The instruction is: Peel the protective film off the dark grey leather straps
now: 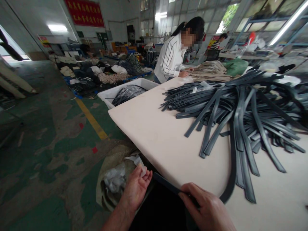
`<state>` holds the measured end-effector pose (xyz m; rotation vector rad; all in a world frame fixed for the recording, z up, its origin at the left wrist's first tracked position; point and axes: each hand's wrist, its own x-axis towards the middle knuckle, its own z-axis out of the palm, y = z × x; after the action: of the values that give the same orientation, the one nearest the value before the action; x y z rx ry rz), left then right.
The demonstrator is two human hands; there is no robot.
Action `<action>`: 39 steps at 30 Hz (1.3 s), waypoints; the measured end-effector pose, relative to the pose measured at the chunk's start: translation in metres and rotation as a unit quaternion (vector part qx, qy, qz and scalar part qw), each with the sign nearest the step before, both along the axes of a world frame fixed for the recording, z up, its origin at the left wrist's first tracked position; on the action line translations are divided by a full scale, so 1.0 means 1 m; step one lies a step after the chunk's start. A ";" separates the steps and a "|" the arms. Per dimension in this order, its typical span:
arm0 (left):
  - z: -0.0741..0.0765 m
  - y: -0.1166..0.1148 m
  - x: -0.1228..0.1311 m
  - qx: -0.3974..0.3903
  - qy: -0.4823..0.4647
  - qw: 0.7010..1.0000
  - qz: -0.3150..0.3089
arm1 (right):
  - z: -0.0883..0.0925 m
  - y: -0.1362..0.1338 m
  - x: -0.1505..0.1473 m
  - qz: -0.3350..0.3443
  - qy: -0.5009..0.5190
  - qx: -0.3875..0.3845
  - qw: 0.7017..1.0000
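My right hand (204, 205) is closed around a dark flat strap (166, 184) near its end. From that hand the strap curves up across the table to the big pile of strips (231, 112). Between the thumb and fingers of my left hand (137, 186) is a thin whitish scrap (139, 162), held just over an open sack. The strap's free end points at my left fingertips; whether they touch is hard to tell. Crumpled pale scraps (115, 178) lie inside the sack (102, 170) below.
The cream-topped table (149, 134) has its corner and edge beside my hands. A white bin (106, 99) of dark strips stands past the corner. Across the table a person (168, 57) in a white jacket handles beige strips (204, 70). Piled goods (101, 73) lie on the floor behind.
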<state>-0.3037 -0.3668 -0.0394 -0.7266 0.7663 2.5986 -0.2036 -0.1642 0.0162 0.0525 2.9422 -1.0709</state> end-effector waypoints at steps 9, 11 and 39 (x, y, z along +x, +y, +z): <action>0.002 0.013 0.026 -0.189 0.205 0.951 -0.136 | 0.010 0.009 -0.010 -0.063 -0.065 -0.136 0.987; 0.008 0.014 0.035 -0.257 0.248 0.912 -0.203 | 0.015 0.009 -0.018 -0.040 -0.102 -0.190 0.976; 0.008 0.034 0.046 -0.070 0.117 0.968 -0.212 | 0.032 0.007 0.003 0.016 -0.130 -0.221 0.967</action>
<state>-0.2575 -0.3329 -0.0318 -0.2518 1.0542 2.2745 -0.2006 -0.1570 0.0481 0.1280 2.4096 -1.5505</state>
